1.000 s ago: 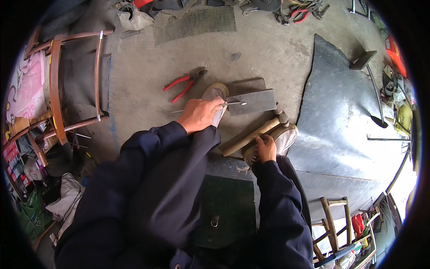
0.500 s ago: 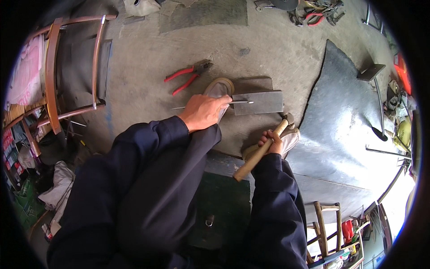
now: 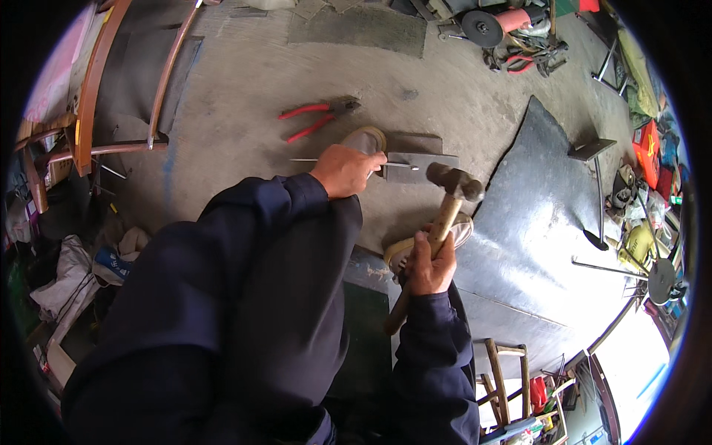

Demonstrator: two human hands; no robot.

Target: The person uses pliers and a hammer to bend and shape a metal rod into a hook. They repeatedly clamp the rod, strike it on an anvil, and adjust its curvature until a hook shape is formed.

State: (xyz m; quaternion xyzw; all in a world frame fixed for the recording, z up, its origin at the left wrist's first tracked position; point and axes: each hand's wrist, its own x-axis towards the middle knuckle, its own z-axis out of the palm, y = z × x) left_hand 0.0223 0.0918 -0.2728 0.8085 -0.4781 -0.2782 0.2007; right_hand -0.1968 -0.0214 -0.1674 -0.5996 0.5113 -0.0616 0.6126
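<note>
My left hand [image 3: 343, 171] is closed around a thin metal rod [image 3: 397, 164]. One pointed end sticks out to the left, and the thicker right end lies over a flat grey metal block [image 3: 433, 159] on the floor. My right hand [image 3: 431, 265] grips the wooden handle of a hammer [image 3: 454, 182]. The hammer head is raised, to the right of the rod's end and apart from it. Behind my left hand, pliers [image 3: 323, 117] with red handles lie on the concrete. My shoes [image 3: 368, 139] flank the block.
A large dark metal sheet [image 3: 535, 185] covers the floor at right, with a bracket-like metal piece [image 3: 592, 150] on it. At the far right lie an angle grinder [image 3: 495, 27] and several hand tools. A wooden-framed chair [image 3: 96, 81] stands at left, a small wooden stool [image 3: 509, 374] at lower right.
My right hand has lifted the hammer, its head now pointing up and away from me. My left hand keeps its hold on the rod. The whole view has shifted slightly.
</note>
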